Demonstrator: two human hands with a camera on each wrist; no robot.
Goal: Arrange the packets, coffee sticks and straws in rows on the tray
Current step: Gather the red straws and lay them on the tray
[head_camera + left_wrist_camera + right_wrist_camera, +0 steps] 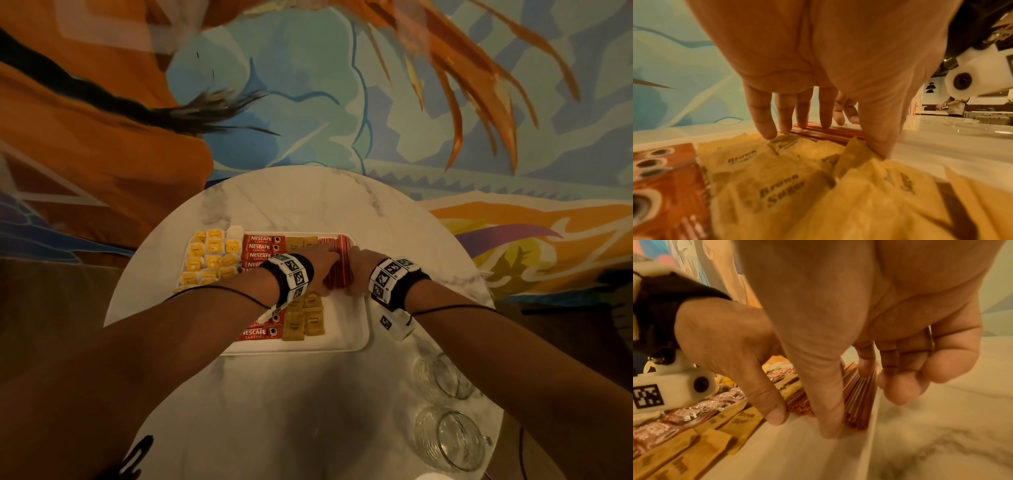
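Both hands worked the bundle of thin red plastic straws (337, 265) lying at the tray's far right side. Left hand (320, 269) lay with straight fingers pressing down on the straws, its thumb (879, 141) at their near ends beside the brown packets. Right hand (359, 270) flanked the bundle from the tray's right rim, thumb (828, 410) planted against the straw ends and fingers loosely curled along the outer side, squaring rather than lifting.

By my judgement the task was nearly done: on the white rounded-corner plastic tray (352, 337), small yellow sachets (212, 257) filled the left side, glossy red foil coffee sticks (262, 247) ran in a column next to them, and flat tan paper brown-sugar packets (303, 322) formed the column beside the straws. What remained seemed to be evening up the straws; a few sugar packets looked slightly skewed and crumpled.

Around the tray, a round white marble-patterned bench (291, 198) carried two clear ribbed glass mugs (448, 435) off the tray's near right corner.
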